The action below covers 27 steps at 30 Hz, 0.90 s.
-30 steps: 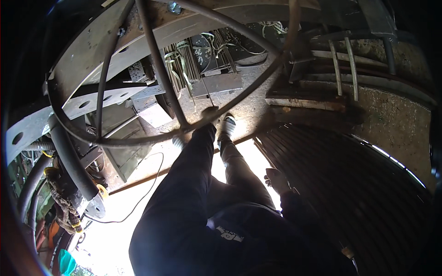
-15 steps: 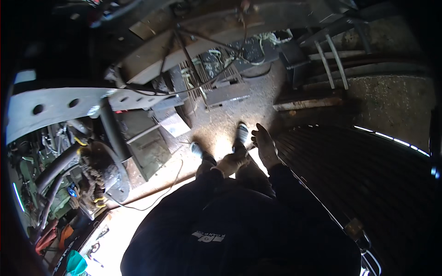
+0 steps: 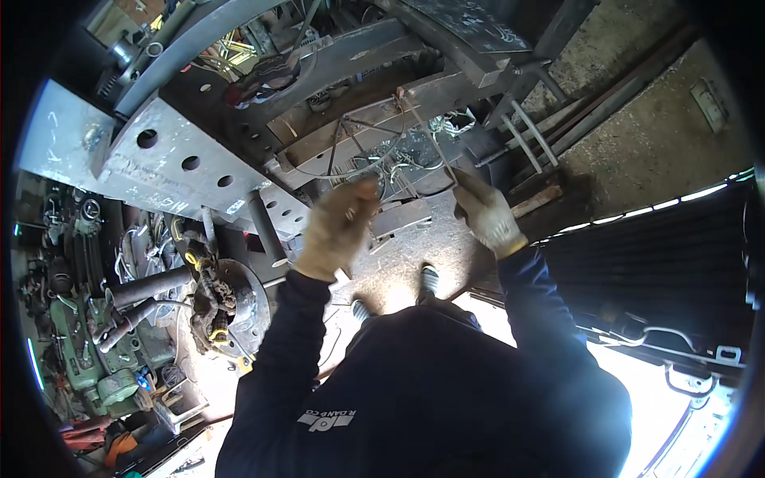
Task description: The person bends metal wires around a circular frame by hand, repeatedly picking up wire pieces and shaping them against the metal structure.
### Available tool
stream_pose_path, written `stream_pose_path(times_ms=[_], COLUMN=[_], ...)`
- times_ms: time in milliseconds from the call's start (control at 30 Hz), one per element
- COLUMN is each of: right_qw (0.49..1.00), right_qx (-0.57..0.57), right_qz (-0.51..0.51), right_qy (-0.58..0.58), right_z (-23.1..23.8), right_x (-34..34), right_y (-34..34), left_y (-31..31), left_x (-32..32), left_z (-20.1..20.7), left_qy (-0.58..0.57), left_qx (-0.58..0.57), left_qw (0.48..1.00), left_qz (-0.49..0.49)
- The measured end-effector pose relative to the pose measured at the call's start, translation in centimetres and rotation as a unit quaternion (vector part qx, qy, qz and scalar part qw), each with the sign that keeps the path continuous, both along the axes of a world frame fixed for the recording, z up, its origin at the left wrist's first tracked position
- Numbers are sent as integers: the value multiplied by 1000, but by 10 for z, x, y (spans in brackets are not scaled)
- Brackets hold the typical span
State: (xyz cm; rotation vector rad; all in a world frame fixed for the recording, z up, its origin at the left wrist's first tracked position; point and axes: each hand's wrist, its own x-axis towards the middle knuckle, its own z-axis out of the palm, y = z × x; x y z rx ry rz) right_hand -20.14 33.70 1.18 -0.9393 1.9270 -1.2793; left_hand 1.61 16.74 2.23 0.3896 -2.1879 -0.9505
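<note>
Both of the person's hands are raised in front of the body, in pale work gloves. The left hand [image 3: 339, 227] is blurred, its fingers bent inward; whether they close on anything cannot be told. The right hand [image 3: 486, 215] has its fingers together, pointing up and inward. A thin rod [image 3: 430, 137] slants down to its fingertips; whether it is gripped cannot be told. Beyond and between the hands is a spoked metal hoop [image 3: 335, 149], over bundled rods with pale ties [image 3: 398, 167].

The person's striped shoes [image 3: 430, 279] are on a worn concrete floor [image 3: 398, 299], brightly lit around them. Farther out lies a flat steel piece [image 3: 406, 215]. A grey steel beam with round holes [image 3: 168, 151] crosses the left side, chalk marks on its face. Below it, dirty gloves with yellow cuffs [image 3: 209, 307] hang beside a round steel plate [image 3: 255, 307], near a green machine [image 3: 80, 342]. A dark corrugated panel [image 3: 669, 255] fills the right side, with daylight showing along its edges.
</note>
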Motion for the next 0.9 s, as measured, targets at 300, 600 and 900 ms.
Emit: stream_pose_path(times_ms=[300, 600, 900], right_qw=[997, 992, 989], right_qx=[40, 61, 54], right_qz=[62, 51, 51], right_qy=[39, -99, -126], right_z=[-1, 3, 1], right_x=[-30, -37, -42], right_y=[-45, -40, -41], left_y=[-98, -125, -173], left_x=[38, 35, 2], left_z=[23, 17, -24], left_qy=[-122, -255, -258], left_qx=[-140, -244, -332], left_qw=[961, 916, 902], left_qz=[203, 191, 94])
